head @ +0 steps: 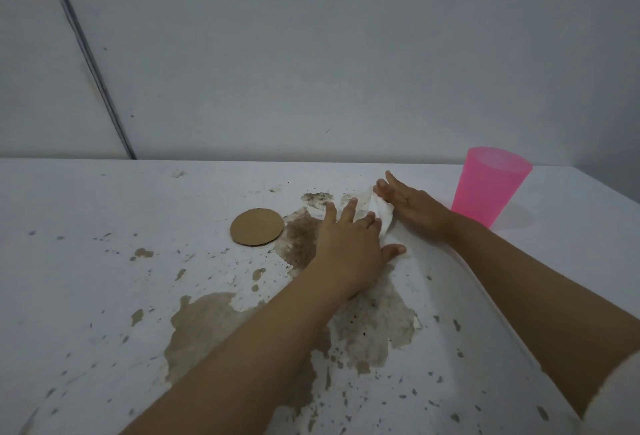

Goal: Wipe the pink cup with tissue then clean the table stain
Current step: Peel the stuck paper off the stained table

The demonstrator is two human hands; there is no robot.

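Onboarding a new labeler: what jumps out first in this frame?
The pink cup stands upright at the right rear of the white table, the only bright colour. At centre, the left hand and right hand lie open and flat around a crumpled tissue, over a brown stain. A round cardboard disc lies just left of that stain, and larger worn brown patches spread toward the near edge.

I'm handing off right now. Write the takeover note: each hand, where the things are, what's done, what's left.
Left hand: flat, fingers spread, pressing the tissue on the table.
Right hand: flat, open, on the tissue's far side.
Pink cup: upright, to the right, untouched by either hand.
Cardboard disc: left of the stain.
Done: cannot tell whether the cup was wiped.
Left: brown stain remains; keep wiping.
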